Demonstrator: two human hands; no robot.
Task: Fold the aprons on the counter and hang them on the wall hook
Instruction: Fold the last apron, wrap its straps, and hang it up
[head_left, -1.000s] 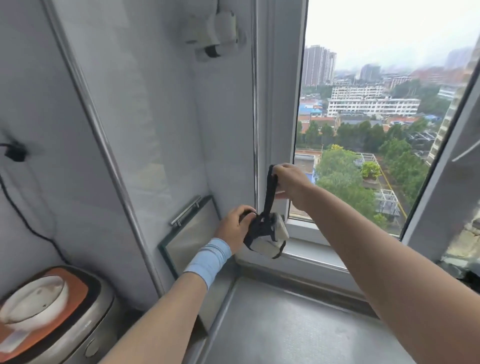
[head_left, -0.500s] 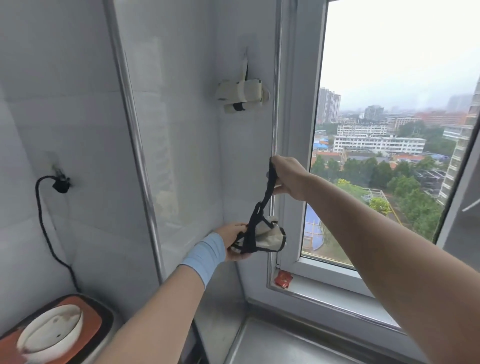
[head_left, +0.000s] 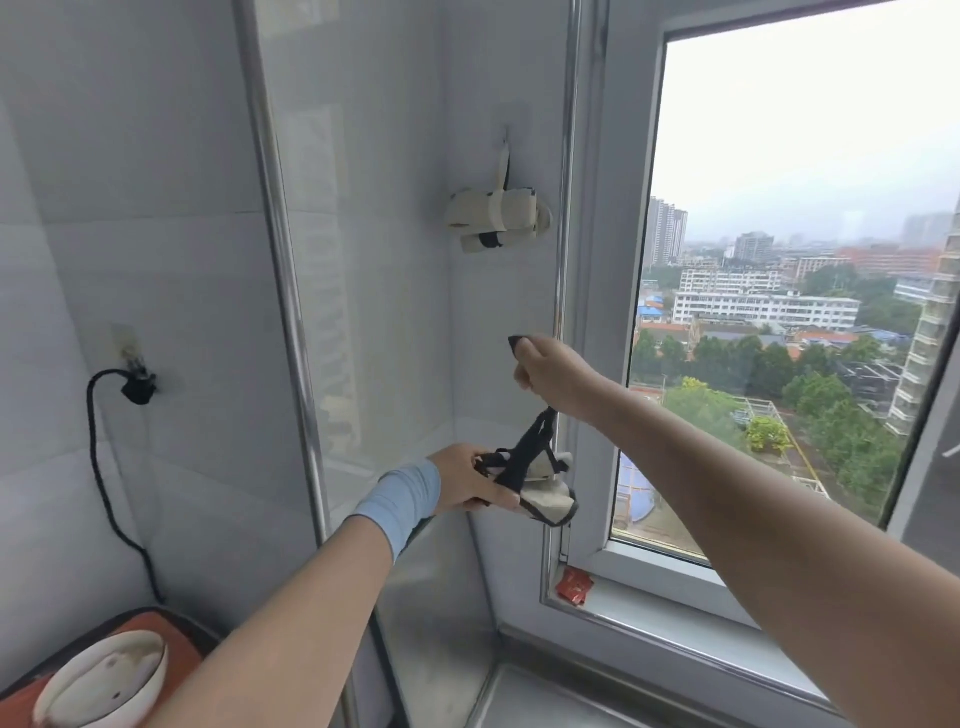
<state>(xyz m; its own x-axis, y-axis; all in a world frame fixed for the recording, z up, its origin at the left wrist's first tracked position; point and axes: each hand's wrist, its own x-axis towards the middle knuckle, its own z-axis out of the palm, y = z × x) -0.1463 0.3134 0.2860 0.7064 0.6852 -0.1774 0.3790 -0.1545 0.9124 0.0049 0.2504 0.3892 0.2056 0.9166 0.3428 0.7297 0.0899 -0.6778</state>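
Note:
A small folded cream apron bundle wrapped in black straps is held up in front of the corner wall. My left hand grips the bundle from the left. My right hand pinches the black strap above it and pulls it taut, with the strap's end poking out past the fingers. Higher on the wall, two folded cream aprons hang by a strap from the wall hook, well above both hands.
A window fills the right side, with a red packet on its sill. A steel pipe runs down the tiled wall. A black plug and cord sit at the left, above a cooker with a white bowl.
Both hands have lifted the bundle up off the counter toward the wall hook. My view has tilted upward, so the hanging aprons now sit lower in the frame.

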